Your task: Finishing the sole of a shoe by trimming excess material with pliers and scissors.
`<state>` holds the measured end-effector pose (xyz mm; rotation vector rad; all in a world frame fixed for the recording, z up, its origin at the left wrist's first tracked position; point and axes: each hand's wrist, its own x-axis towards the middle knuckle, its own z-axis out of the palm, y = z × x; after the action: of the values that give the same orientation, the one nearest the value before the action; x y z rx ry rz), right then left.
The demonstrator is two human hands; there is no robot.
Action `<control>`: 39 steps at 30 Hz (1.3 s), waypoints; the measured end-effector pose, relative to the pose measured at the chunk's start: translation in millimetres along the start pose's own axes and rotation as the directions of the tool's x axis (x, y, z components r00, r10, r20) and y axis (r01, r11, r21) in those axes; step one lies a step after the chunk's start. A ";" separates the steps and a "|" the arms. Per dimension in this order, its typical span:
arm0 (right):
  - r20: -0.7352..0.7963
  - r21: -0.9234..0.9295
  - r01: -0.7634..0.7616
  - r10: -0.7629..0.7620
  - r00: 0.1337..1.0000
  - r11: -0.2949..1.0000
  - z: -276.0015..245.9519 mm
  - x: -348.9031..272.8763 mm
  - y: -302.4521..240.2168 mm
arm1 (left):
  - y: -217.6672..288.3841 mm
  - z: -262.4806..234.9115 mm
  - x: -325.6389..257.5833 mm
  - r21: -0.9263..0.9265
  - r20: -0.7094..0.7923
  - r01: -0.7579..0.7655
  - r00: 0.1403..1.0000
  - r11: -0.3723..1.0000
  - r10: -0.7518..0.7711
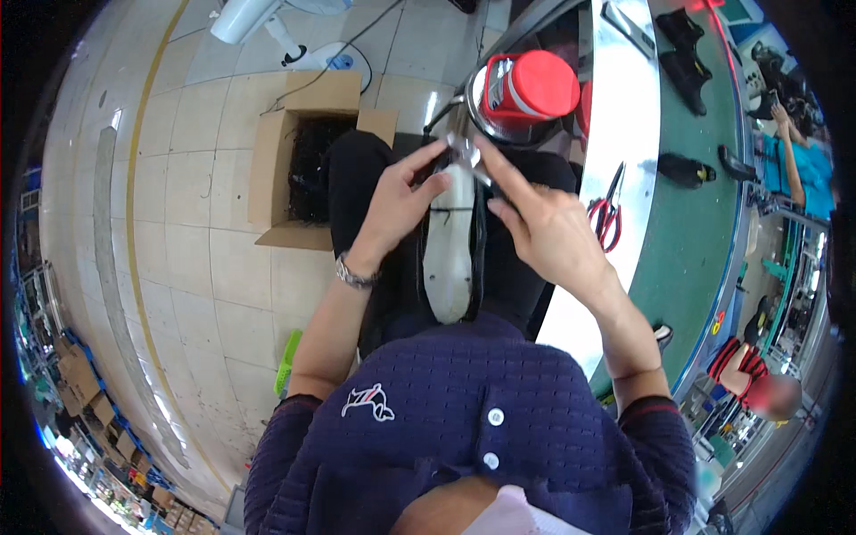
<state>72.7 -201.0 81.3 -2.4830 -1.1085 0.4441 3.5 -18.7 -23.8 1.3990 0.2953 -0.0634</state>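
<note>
Your left hand (399,207) and right hand (535,227) pinch a clear wrapper (465,152) at the white shoe sole's (448,254) twelve o'clock end. The sole looks still mostly uncovered. Red scissors (608,212) lie at three o'clock.

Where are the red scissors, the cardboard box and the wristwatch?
red scissors (606,217), head view, on the handles.
cardboard box (267,160), head view, on its left wall.
wristwatch (353,275), head view, on the metal band.

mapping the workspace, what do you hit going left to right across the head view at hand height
cardboard box → left hand → white sole → right hand → red scissors → green belt
</note>
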 end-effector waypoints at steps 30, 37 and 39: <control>-0.457 0.283 -0.756 0.776 0.435 0.591 93.0 -156.4 185.6 | 224.9 50.3 -135.2 0.537 0.465 -0.353 0.882 0.766 0.080; -0.053 0.770 -0.536 0.872 0.488 0.346 88.4 -173.6 199.0 | 197.5 41.4 -123.6 0.397 0.301 -0.445 0.889 0.803 0.344; 0.115 0.946 -0.314 0.828 0.549 0.077 64.5 -166.2 147.6 | 186.1 44.3 -126.4 0.358 0.248 -0.477 0.877 0.803 0.411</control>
<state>32.9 -404.0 -22.4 -1.6199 0.5030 0.4386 -70.2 -45.6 191.6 1.8416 -0.2051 0.1639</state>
